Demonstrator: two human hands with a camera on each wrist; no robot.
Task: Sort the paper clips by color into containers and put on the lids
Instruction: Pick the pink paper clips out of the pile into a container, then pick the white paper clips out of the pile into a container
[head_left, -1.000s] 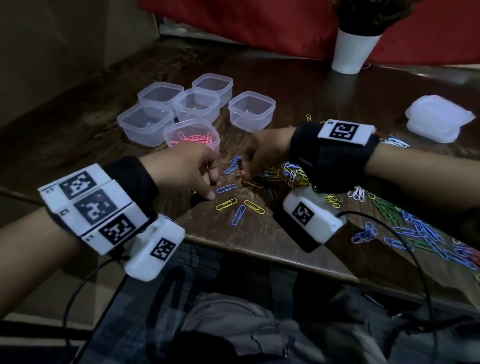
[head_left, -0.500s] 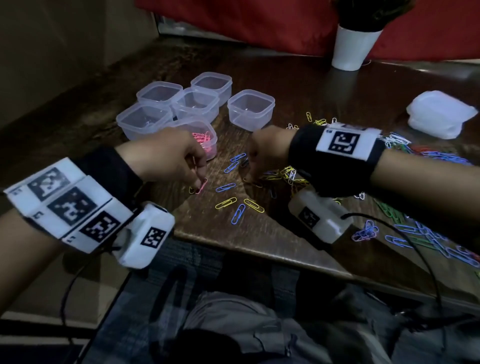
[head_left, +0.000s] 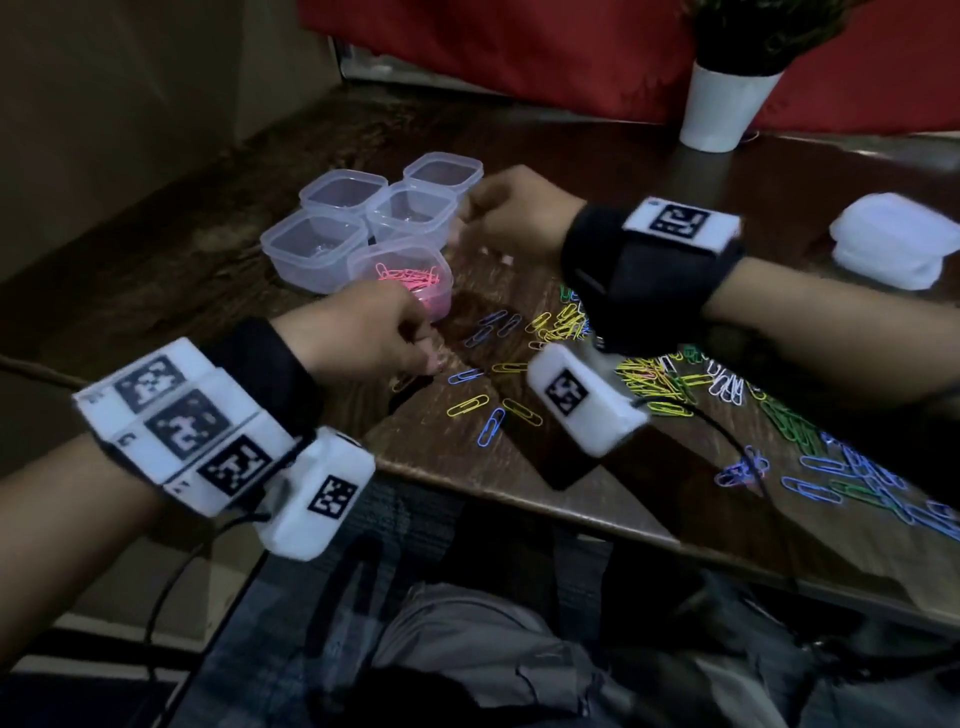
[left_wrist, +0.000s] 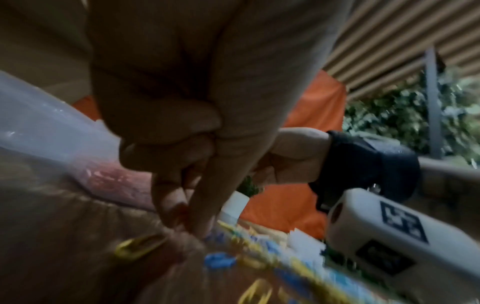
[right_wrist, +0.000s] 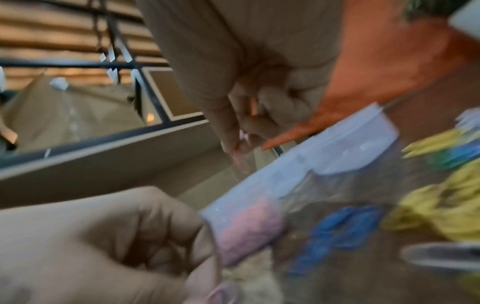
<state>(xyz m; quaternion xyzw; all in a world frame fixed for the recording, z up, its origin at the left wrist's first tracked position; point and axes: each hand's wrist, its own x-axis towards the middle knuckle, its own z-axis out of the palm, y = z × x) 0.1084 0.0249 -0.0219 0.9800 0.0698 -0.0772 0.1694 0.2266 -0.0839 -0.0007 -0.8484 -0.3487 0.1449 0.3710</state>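
dark wooden table (head_left: 519, 488) holds scattered paper clips (head_left: 649, 384), red cloth (head_left: 519, 47) at twelve o'clock. left hand (head_left: 363, 332) curled, fingertips on the table; its hold is unclear. right hand (head_left: 514, 213) curled at eleven o'clock, its contents unclear.

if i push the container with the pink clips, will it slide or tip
Probably slide: the pink-clip container is low, wide and thin clear plastic, so likely light. Its few pink paper clips add little weight. Two empty containers seem to touch it behind, so pushing that way may shove them.
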